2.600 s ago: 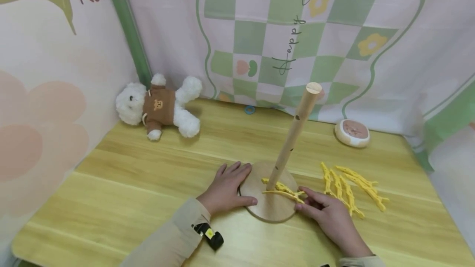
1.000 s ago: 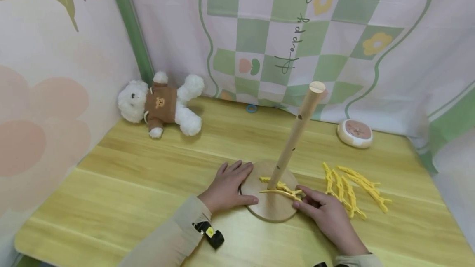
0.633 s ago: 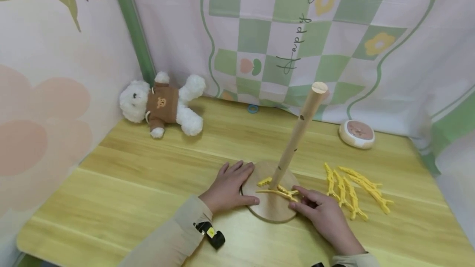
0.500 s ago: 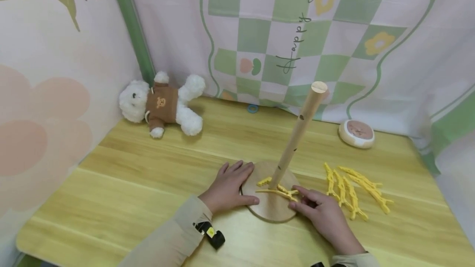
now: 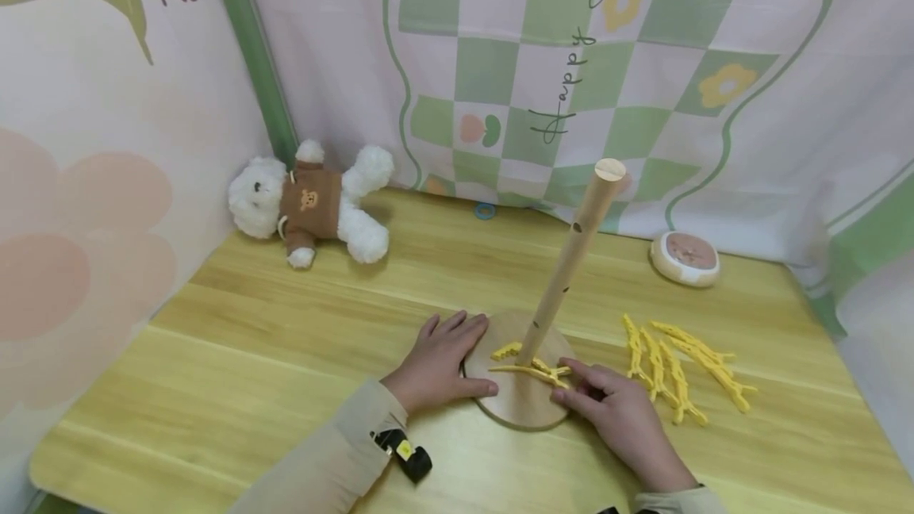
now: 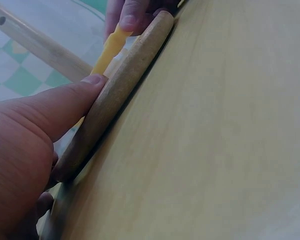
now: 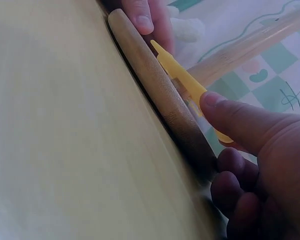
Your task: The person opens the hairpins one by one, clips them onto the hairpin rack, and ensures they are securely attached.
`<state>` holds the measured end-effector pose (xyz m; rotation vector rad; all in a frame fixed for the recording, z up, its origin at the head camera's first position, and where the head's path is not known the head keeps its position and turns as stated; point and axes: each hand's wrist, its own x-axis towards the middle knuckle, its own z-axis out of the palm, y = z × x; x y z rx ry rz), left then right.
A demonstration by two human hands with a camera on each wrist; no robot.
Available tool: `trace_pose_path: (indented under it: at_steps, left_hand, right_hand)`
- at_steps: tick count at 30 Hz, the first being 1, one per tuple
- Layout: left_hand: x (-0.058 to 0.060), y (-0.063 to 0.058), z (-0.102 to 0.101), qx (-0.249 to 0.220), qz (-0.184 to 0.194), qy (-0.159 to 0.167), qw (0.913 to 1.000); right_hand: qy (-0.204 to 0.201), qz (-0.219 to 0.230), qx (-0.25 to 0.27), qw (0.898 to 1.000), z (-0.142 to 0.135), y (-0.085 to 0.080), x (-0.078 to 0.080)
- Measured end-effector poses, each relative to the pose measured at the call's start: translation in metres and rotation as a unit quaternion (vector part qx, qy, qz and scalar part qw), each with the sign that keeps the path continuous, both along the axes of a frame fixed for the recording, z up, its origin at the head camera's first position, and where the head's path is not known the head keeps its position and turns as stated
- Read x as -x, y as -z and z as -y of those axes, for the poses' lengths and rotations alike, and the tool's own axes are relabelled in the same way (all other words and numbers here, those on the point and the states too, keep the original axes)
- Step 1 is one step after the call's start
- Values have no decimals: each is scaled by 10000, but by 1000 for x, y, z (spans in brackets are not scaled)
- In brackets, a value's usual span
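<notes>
Now right grip (image 5: 623, 412), pinching yellow piece (image 7: 187, 81), farther left over base (image 5: 528, 412); left grip (image 5: 437, 365) spread

I am resting my left hand (image 5: 439, 363) on the round wooden base (image 5: 524, 408) and pinching a yellow forked piece (image 5: 547, 377) with my right hand (image 5: 623, 412), near the wooden post (image 5: 567, 276); more yellow pieces (image 5: 673, 375) are lying to the right.
</notes>
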<state>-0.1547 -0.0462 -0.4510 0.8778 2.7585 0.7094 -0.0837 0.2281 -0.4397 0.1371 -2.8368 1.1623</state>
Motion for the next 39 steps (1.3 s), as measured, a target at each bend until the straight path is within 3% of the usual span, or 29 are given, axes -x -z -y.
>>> trace_pose_path:
  at_steps: [16, 30, 39]
  left_hand:
    - [0, 2, 2, -86, -5, -2, 10000]
    - [-1, -3, 2, -178, 0, 36, 9998]
    - [1, 3, 2, -151, -37, 35, 9999]
  right_hand:
    - [46, 71, -109, 9999, 2, 0, 2]
    - [125, 407, -7, 9991, 1, -3, 2]
    - [157, 492, 68, 9986, -3, -3, -1]
